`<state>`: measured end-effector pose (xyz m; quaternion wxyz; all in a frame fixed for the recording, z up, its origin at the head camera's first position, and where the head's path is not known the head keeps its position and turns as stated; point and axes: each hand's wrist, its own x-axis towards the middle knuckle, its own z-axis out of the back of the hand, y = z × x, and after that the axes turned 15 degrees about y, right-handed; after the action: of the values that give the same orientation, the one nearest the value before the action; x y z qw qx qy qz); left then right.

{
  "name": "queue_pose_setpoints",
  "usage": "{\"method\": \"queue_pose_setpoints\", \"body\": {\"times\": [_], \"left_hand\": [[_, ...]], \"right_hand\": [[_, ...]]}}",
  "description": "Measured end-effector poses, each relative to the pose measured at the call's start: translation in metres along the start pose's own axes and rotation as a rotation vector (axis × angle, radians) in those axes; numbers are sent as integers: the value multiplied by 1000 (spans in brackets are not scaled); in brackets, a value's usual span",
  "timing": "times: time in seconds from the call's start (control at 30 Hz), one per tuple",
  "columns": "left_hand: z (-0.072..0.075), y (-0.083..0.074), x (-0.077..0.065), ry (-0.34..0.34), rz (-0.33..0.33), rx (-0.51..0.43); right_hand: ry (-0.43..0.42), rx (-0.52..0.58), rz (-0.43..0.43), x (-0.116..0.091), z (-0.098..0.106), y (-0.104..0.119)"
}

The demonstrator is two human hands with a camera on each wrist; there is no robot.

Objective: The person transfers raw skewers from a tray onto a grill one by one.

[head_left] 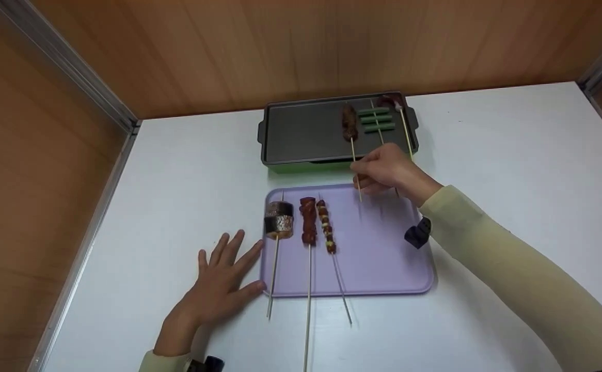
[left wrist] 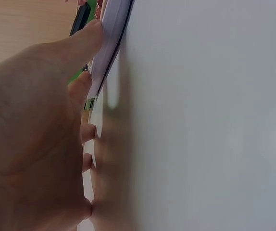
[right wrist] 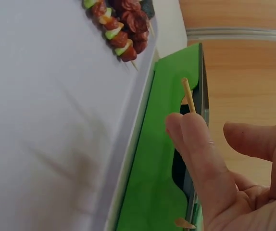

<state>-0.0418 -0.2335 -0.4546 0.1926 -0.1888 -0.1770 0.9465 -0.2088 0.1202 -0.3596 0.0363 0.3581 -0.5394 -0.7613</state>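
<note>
My right hand (head_left: 383,168) is at the front edge of the grill (head_left: 301,134), beside the stick of a brown meat skewer (head_left: 349,123). The meat lies on the dark plate. In the right wrist view the thumb (right wrist: 253,139) stands apart from the fairly straight fingers, and the stick end (right wrist: 188,94) shows past the fingertips. My left hand (head_left: 221,289) lies spread on the table, thumb and forefinger at the left edge of the lilac tray (head_left: 383,258). On the tray are a banded fish-like skewer (head_left: 279,219), a red meat skewer (head_left: 309,222) and a thin mixed skewer (head_left: 326,225).
Right of the brown skewer, the grill also bears a green vegetable skewer (head_left: 377,120) and a dark red skewer (head_left: 391,101). Stick ends overhang the tray's front edge. Wooden panels (head_left: 306,51) stand behind and left of the white table (head_left: 192,181).
</note>
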Motion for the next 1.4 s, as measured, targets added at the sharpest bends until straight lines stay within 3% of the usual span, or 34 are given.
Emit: {"method": "queue_pose_setpoints", "body": {"times": [0.13,0.3,0.67,0.87,1.07,1.2,1.4], "left_hand": [[0,1,1,-1,-3,2],[0,1,3,-1,-5,9],[0,1,6,0,-7,13],[0,1,4,-3,-16,6],[-1,0,3,0,-7,11],[-3,-2,2,16,10,17],[1,-1,3,-1,3,21]], "right_hand": [[-22,-131,13,-7,-3,0],[-36,-200,34,-16,-3,-3],[6,-79,126,-50,-3,-17],[113,-40,155,-64,-27,-43],[252,-137,167,-62,-61,-82],[309,-84,128,-56,-71,-96],[334,4,95,-51,-79,-99]]}}
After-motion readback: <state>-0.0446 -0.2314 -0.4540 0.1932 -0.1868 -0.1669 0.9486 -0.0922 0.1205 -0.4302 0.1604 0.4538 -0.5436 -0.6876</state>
